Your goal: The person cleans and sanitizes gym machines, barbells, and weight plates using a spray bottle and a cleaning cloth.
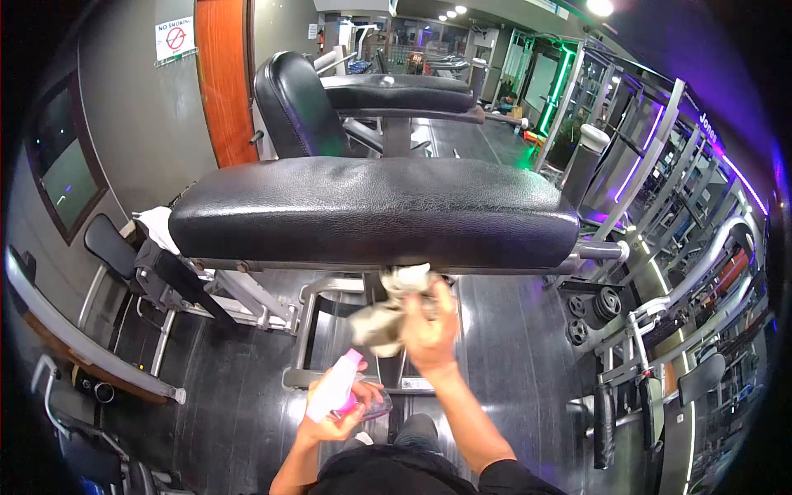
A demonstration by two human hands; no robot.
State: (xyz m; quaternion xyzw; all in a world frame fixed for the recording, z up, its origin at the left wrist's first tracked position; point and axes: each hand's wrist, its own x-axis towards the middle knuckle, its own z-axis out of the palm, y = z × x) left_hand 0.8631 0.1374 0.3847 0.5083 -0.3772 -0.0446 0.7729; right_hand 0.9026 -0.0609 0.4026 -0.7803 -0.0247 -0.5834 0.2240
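Low in the view, my left hand (pixel 334 417) is wrapped round a white and pink bottle (pixel 334 386), which tilts up to the right. My right hand (pixel 431 330) grips a crumpled pale cloth (pixel 384 326), blurred by motion, just below the front edge of a long black padded bench (pixel 371 206). The cloth hangs to the left of my fingers. Whether its top touches the underside of the pad I cannot tell. A clear item beside my left fingers is too blurred to name.
Behind the pad stand a black backrest (pixel 301 103) and another padded bench (pixel 400 95). A white cloth (pixel 157 228) hangs at the pad's left end. Metal frame bars (pixel 301 330) stand below it. Weight plates (pixel 608 304) and machines are at the right.
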